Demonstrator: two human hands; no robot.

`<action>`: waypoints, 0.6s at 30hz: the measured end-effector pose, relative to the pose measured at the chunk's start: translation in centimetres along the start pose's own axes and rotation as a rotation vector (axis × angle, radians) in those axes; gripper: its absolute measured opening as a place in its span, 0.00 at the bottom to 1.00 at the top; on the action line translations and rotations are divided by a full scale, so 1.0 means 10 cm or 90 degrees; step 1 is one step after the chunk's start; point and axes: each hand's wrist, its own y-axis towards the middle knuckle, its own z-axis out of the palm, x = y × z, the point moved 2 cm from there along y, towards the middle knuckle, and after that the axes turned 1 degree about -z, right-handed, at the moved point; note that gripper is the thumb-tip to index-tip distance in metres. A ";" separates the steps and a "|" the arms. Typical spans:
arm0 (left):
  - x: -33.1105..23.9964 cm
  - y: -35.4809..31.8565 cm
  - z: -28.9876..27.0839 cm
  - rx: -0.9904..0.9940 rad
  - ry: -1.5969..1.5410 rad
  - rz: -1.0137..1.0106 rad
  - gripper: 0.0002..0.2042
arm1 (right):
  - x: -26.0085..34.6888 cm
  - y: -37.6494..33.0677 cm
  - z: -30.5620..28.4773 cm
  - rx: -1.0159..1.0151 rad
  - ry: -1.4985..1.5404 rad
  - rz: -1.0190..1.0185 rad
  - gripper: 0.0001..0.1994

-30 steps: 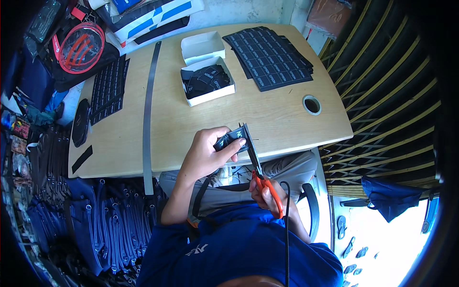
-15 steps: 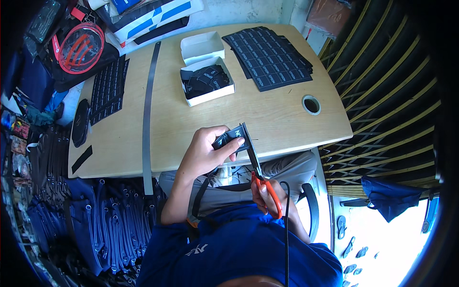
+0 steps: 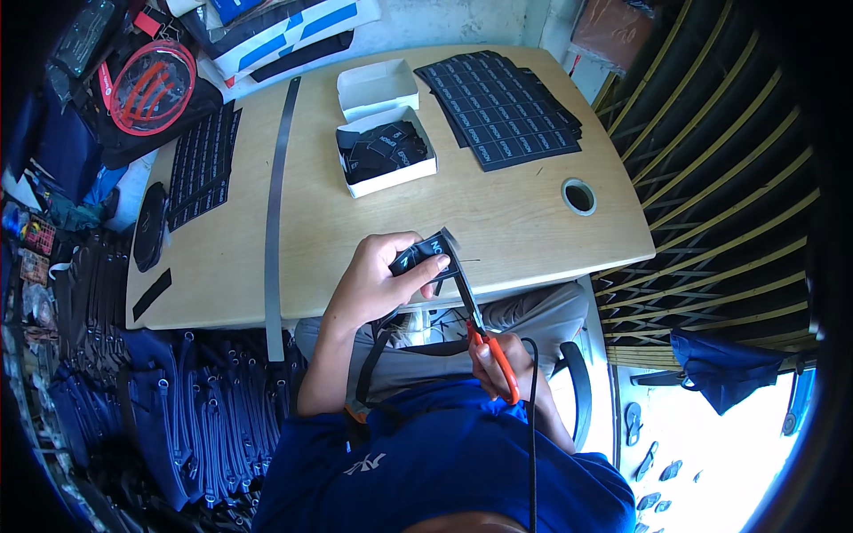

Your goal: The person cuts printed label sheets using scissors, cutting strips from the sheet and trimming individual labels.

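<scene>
My left hand (image 3: pixel 369 280) is closed round a few small black printed labels (image 3: pixel 410 258), thumb pressed on top, just above the table's front edge. My right hand (image 3: pixel 494 362) grips the orange handles of a pair of scissors (image 3: pixel 468 298). The scissor blades point up and away, lying along the right edge of the labels. A thin dark sliver shows beside the blade tips. Beyond my hands, an open white box (image 3: pixel 391 184) holds many loose black labels (image 3: pixel 384 149).
Behind the box stands its white lid (image 3: pixel 378 89). Uncut black label sheets (image 3: pixel 506 111) lie at the far right, more sheets (image 3: pixel 203 164) at the left. A long grey strip (image 3: pixel 276 204) crosses the table and overhangs its front edge. A round cable hole (image 3: pixel 578 196) sits at the right.
The scissor handles have come closer together and the blades have closed along the label edge. My left hand and the labels have shifted slightly left.
</scene>
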 end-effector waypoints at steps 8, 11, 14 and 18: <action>0.01 -0.02 -0.04 -0.004 -0.005 0.005 0.10 | -0.05 0.02 -0.03 0.011 -0.045 -0.039 0.25; -0.02 -0.02 -0.05 -0.006 -0.017 -0.004 0.10 | -0.05 0.03 -0.02 0.037 -0.122 -0.106 0.29; -0.02 -0.02 -0.04 -0.010 -0.020 -0.005 0.10 | -0.09 0.03 -0.02 0.047 -0.154 -0.139 0.33; 0.00 -0.04 -0.03 0.004 -0.013 0.006 0.10 | -0.14 0.05 -0.04 0.070 -0.131 -0.144 0.35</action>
